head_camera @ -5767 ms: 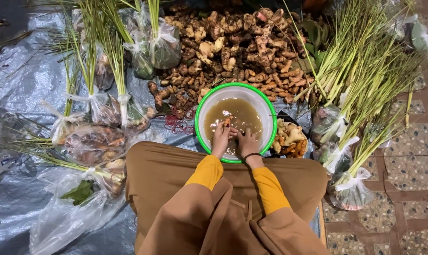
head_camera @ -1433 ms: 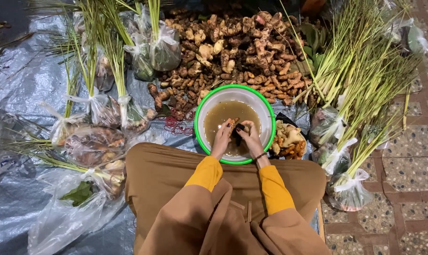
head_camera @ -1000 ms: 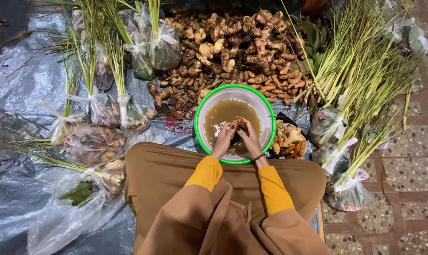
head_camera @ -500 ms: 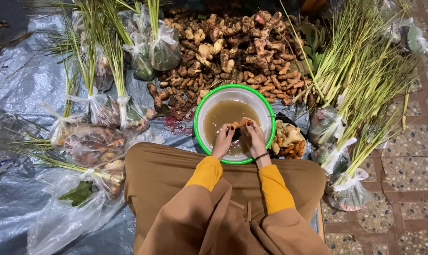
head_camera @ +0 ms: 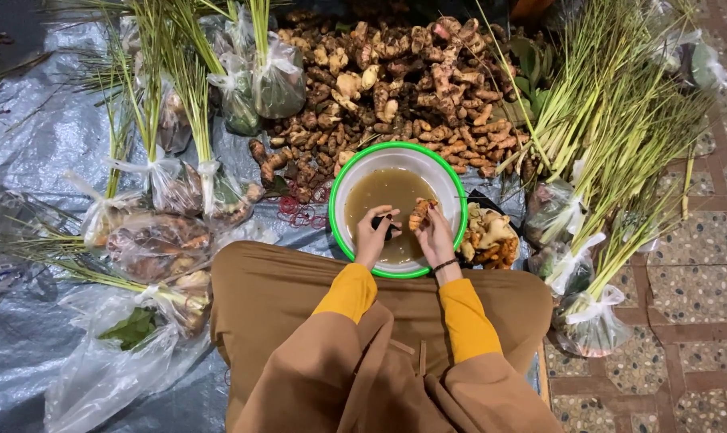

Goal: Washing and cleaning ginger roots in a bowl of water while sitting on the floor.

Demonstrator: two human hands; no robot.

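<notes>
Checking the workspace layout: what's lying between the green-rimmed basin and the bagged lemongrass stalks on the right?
In the head view, a small heap of cleaned yellowish roots lies between the basin and the bagged lemongrass stalks.

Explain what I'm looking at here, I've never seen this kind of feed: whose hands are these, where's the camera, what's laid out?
There is no machine: one camera on a person's head looks down at their own lap and hands. The left hand holds a small dark object, too small to identify; the right hand holds an orange-yellow root over a green-rimmed white basin of muddy water. Behind lies a pile of brown roots on a grey plastic sheet. Bagged bundles of long green stalks flank both sides, and lighter-coloured roots sit right of the basin.
</notes>
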